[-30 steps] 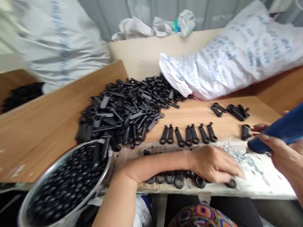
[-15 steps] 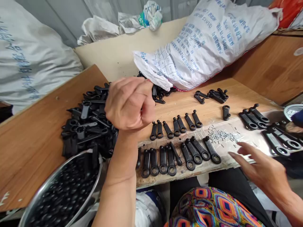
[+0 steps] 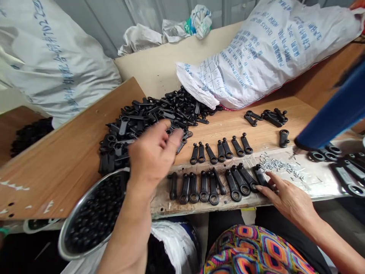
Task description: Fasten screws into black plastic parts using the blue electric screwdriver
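My left hand, blurred by motion, is in front of the pile of black plastic link arms. Its thumb and index finger are apart, and nothing shows between them; the other fingers are partly hidden. My right hand has its thumb and fingers around the ring end of a black link arm, the rightmost of the front row. That ring is mostly covered by the fingers. More link arms lie beside it, ring ends toward me. A second row of shorter ball-ended link arms lies behind.
Small metal pins are scattered on the plastic-covered board. A metal bowl of black balls stands at left. A printed white sack lies at the back. A co-worker's blue sleeve reaches in at right, above more link arms.
My left hand has come down from above the pile, its fist loosened. My right hand has moved left from beside the pins onto the link arm. The blue sleeve has swung into view.
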`<state>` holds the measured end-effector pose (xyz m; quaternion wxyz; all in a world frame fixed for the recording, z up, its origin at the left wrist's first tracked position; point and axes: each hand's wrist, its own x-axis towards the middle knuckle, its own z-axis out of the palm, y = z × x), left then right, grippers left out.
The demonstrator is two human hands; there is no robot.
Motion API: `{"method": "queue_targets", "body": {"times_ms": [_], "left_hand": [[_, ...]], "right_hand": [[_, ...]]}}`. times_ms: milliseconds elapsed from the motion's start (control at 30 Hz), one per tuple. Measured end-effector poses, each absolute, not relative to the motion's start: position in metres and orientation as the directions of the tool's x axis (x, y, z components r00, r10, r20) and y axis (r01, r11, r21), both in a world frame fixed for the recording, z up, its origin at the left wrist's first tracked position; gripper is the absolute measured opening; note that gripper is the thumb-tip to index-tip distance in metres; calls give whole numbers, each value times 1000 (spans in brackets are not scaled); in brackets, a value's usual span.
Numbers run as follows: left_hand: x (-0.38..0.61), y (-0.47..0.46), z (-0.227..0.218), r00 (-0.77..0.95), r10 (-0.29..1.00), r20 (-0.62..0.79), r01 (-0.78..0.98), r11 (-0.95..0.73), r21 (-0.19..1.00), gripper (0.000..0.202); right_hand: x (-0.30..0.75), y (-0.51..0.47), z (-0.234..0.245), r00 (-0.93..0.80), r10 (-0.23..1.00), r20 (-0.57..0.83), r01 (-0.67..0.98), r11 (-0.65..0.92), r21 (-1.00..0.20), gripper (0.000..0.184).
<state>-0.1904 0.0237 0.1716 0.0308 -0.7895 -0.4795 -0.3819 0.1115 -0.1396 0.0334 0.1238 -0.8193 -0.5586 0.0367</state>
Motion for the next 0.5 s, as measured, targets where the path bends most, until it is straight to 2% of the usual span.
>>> {"method": "queue_targets", "body": {"times_ms": [33, 67, 100, 133, 167, 233, 300, 400, 500], "left_hand": [[-194, 20, 160, 277, 833, 479, 867, -432, 250, 49], [-198, 15, 145, 271, 929, 251, 939, -313, 145, 56], [-202, 10, 129, 226, 974, 32, 971, -228, 76, 63], [-206, 5, 113, 179, 975, -132, 983, -173, 55, 68], [-208, 0, 98, 119, 970, -210, 993, -111, 50, 72], [-206, -9, 76, 69, 966, -250, 993, -42, 111, 80], [-193, -16, 65, 76, 972, -221, 984, -37, 177, 87], [-164, -22, 64, 122, 977, -174, 977, -87, 194, 95], [-143, -25, 69, 166, 974, -155, 969, -132, 210, 93]], "right_hand": [[112, -138, 35, 377, 925, 42, 893, -351, -282, 64], [113, -137, 36, 380, 925, 9, 880, -359, -312, 66], [113, -135, 38, 383, 924, -20, 869, -367, -332, 69], [112, -133, 39, 381, 923, -48, 861, -373, -344, 72], [111, -131, 41, 377, 923, -74, 856, -377, -353, 74], [106, -125, 46, 348, 929, -123, 857, -369, -360, 77], [96, -118, 50, 309, 941, -139, 874, -338, -350, 78], [76, -105, 53, 254, 958, -136, 897, -286, -337, 80], [55, -92, 56, 212, 962, -172, 895, -261, -361, 79]]}}
